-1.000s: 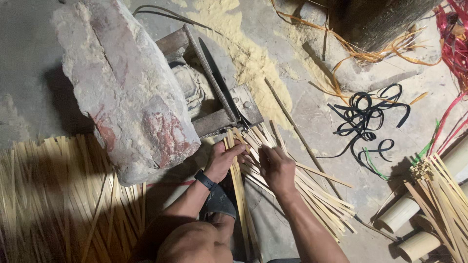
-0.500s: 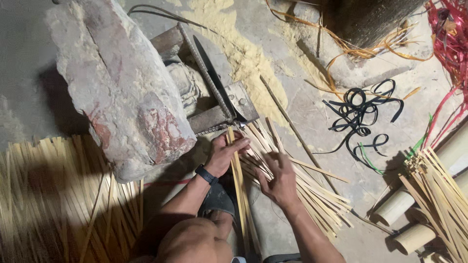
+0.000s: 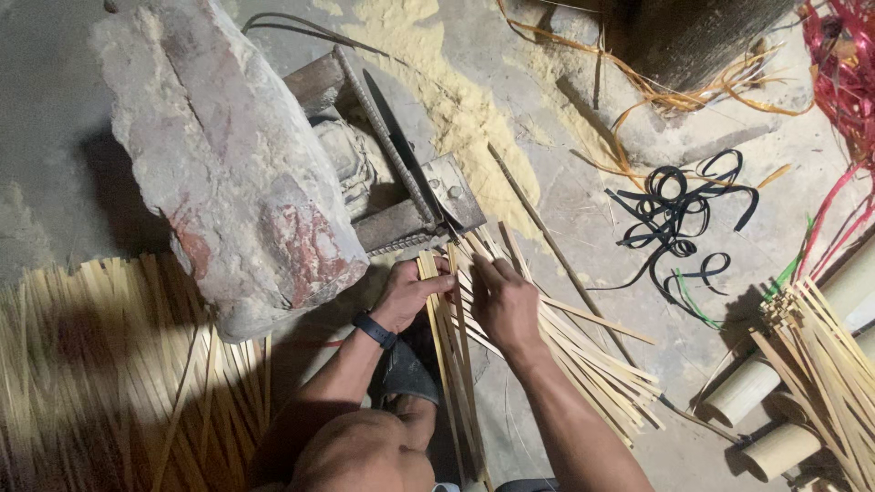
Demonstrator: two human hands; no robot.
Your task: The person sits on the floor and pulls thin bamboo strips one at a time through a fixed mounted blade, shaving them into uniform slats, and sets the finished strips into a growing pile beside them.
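Bamboo strips (image 3: 565, 351): a fanned heap of pale, thin slats lying on the floor, its near ends just below the metal blade (image 3: 401, 150). A narrow bundle of the same strips runs from the blade back toward your knee.

Your left hand (image 3: 407, 293): curled around the top of that narrow bundle, fingers closed on the strips, just under the blade's lower end. A dark wristband sits behind it.

Your right hand (image 3: 504, 305): lies just right of the left one, fingers half bent and pressed onto the strips; whether it grips any single strip cannot be told.

Blade: long, dark, set slanting in a metal bracket (image 3: 451, 191) bolted to a block, with your hands directly below it.

Large stone (image 3: 228, 173): grey with red patches, resting left of the blade.

Second stack of strips (image 3: 100, 364): well left of the blade, beyond the stone.

Sawdust (image 3: 456, 82): pale drift above and right of the blade.

Black straps (image 3: 679, 210): tangled loops well right of the blade.

Bamboo tubes (image 3: 761, 419): cut lengths far right and below the blade, beside more slats.
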